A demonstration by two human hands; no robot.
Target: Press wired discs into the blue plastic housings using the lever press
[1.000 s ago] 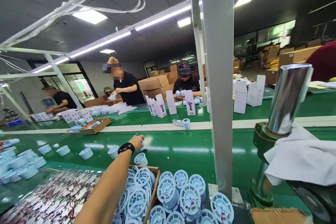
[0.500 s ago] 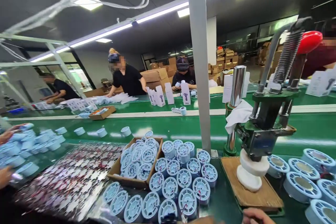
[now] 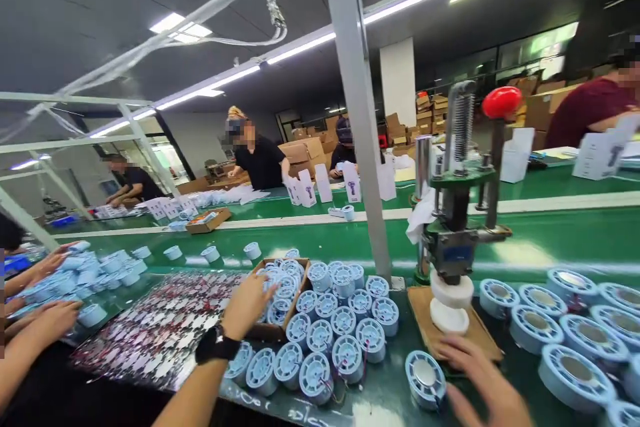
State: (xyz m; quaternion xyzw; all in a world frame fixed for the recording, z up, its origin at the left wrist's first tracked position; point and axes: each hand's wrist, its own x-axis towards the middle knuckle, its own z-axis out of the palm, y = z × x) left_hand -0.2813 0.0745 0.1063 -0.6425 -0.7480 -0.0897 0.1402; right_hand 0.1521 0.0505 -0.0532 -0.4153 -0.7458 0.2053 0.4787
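My left hand, with a dark watch on its wrist, reaches over a cardboard box of light blue plastic rings. Its fingers stretch out onto the rings, and no ring shows in its grip. At lower right, my right hand spreads its fingers by the front of the press's wooden base. Just left of its thumb sits a light blue round housing with a silver disc in its middle. Behind that hand stands the hand press, red-knobbed, above a white round holder.
Several blue housings with thin wires stand right of the box; more with metal discs lie right of the press. A sheet of small metal parts spreads leftward. A co-worker's hands are by piled blue parts. A grey post rises ahead.
My left hand has come into view over the box of rings. My right hand has moved up with fingers spread, and a disc-fitted housing now lies beside it. The view has shifted.
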